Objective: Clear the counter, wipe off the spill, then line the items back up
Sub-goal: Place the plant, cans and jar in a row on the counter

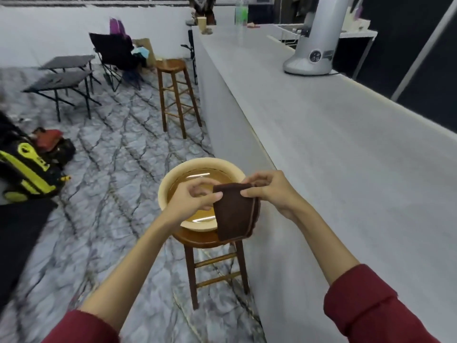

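Both hands hold a dark brown cloth (pixel 235 214) over a cream basin (pixel 170 179) of water. My left hand (pixel 191 201) pinches the cloth's left top corner. My right hand (pixel 269 191) pinches its right top edge. The cloth hangs folded, its lower end over the basin's right side. The basin rests on a wooden stool (pixel 197 240) beside the long grey counter (pixel 333 134). A silver appliance (pixel 314 53) stands on the counter's far right edge. A clear bottle with a green label (pixel 241 12) and a tan cup (pixel 201 23) stand at the counter's far end.
A second wooden stool (pixel 174 68) stands farther along the counter's left side. Folding tables (pixel 61 80) and a dark camp chair (pixel 113 53) sit on the marbled floor at left. A black and yellow bag (pixel 27 169) lies at the left edge.
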The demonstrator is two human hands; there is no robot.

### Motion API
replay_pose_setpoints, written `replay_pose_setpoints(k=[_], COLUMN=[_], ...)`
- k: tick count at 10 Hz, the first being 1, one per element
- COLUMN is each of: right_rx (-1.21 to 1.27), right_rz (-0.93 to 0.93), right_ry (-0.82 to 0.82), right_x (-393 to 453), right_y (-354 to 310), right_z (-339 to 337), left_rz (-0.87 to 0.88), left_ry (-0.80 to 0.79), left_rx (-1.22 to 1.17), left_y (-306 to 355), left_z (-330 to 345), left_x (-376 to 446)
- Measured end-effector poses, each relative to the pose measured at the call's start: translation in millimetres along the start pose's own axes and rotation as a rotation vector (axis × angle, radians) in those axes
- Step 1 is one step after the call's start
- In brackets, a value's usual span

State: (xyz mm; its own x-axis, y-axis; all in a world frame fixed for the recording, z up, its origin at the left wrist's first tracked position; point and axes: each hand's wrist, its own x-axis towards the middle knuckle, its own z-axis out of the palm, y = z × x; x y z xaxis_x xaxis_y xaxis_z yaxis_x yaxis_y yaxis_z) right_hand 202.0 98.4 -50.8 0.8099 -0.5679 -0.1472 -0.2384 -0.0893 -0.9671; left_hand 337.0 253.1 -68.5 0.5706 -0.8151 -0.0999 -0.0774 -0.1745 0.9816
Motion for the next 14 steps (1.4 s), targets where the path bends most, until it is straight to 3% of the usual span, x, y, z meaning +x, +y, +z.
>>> replay_pose_setpoints(k=[3, 8, 10, 14], right_rx=[-0.145, -0.327, -0.465, -0.528], right_rz=[0.13, 0.277, 0.266, 0.228], right_ry=[-0.122, 0.006, -0.035, -0.074], right_x=[28, 92, 100, 97], right_y=[35, 70, 83, 93], right_z=[57, 80, 85, 85], left_rz=[-0.188, -0.365, -0.364, -0.25], left_ry=[0.113, 0.069, -0.014, -0.013], left_rx=[0.091, 0.36, 0.46, 0.642], left_y=[-59, -101, -109, -115], left_z=[-38, -43, -44, -41], left_x=[-5, 61, 69, 63])
